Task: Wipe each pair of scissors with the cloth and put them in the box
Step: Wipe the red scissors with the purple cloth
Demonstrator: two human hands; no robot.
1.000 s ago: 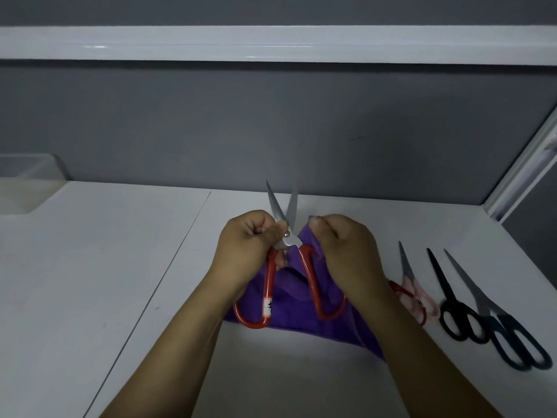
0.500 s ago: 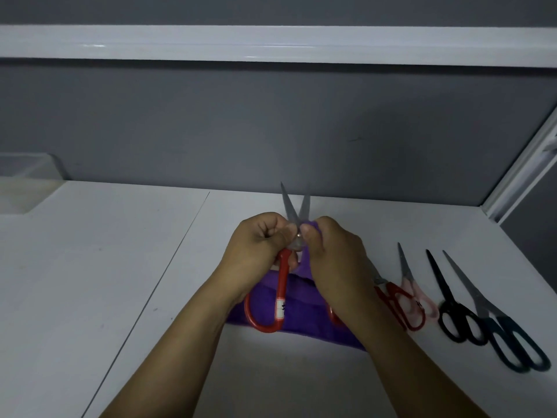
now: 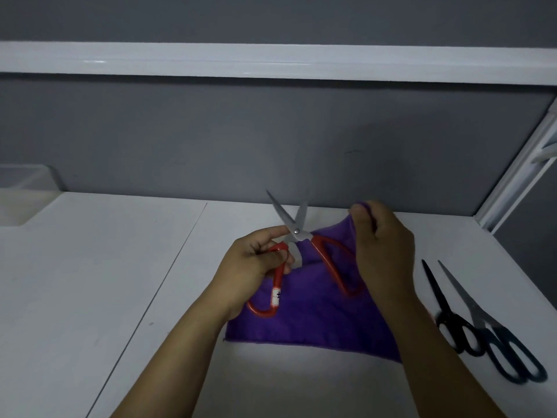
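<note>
Black-handled scissors [image 3: 449,315] and dark-handled scissors [image 3: 500,342] are being borne at the white bench's [image 3: 90,267] right edge, a translucent box [image 3: 27,194] far left. Red-handled steel scissors [image 3: 297,233] are being gripped by the curled left hand [image 3: 256,267] over the purple cloth [image 3: 307,315], its raised corner pinched by the right hand [image 3: 382,248].

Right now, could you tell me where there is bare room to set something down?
Bare table lies left of the left hand, toward the clear box. Right of the right hand is crowded: black scissors and dark-blue scissors.

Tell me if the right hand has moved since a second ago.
Yes: the right hand has shifted right, toward the black scissors lying on the table.
</note>
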